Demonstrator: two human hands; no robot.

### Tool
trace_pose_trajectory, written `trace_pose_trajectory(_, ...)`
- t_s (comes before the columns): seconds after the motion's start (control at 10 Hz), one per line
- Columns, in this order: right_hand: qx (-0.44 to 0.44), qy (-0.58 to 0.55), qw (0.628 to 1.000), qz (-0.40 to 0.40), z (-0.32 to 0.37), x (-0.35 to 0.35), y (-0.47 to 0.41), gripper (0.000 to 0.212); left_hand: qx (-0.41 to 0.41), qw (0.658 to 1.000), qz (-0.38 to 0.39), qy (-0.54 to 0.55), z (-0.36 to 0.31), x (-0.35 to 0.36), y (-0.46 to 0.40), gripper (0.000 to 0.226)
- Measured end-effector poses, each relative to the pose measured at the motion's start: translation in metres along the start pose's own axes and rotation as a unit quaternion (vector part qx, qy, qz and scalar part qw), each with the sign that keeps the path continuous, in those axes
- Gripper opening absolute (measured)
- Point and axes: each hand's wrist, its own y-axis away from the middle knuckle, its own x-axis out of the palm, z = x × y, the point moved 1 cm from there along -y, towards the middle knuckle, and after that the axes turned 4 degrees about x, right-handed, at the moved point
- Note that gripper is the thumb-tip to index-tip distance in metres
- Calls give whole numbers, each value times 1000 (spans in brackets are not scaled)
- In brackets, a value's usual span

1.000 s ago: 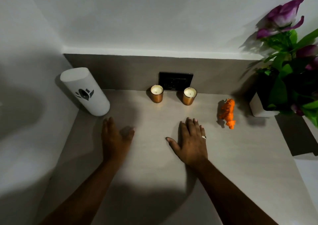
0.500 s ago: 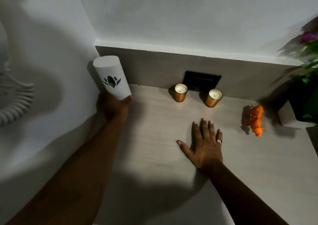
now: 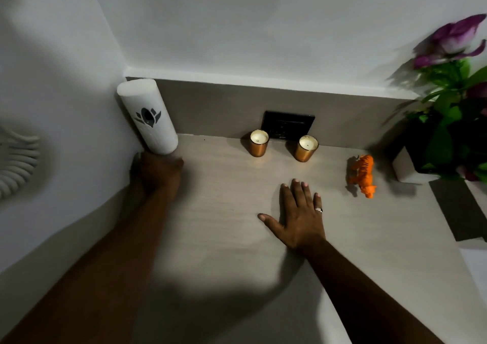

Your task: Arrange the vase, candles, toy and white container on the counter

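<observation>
A tall white container (image 3: 148, 115) with a black flower mark stands in the far left corner of the counter (image 3: 226, 227). My left hand (image 3: 158, 171) is closed around its base. Two copper candles (image 3: 259, 143) (image 3: 305, 148) stand side by side at the back wall. An orange toy tiger (image 3: 362, 175) lies to their right. At the far right stands the vase (image 3: 411, 169), a white pot with purple flowers and green leaves. My right hand (image 3: 299, 214) lies flat on the counter with fingers spread, holding nothing.
A black wall socket (image 3: 288, 125) sits behind the candles. White walls close the counter at the left and back. A coiled white cord (image 3: 15, 164) hangs on the left wall. A dark mat (image 3: 458, 206) lies at the right edge.
My left hand went from flat on the counter to gripping the white container's base in the corner. The view has swung left and back. My right hand stayed flat.
</observation>
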Motion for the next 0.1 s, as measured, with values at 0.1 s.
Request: trace_pose_trajectory(0.1,42,-97,994,-37,3,-33,4,108,65,994,84,-9,10,-4,63,88)
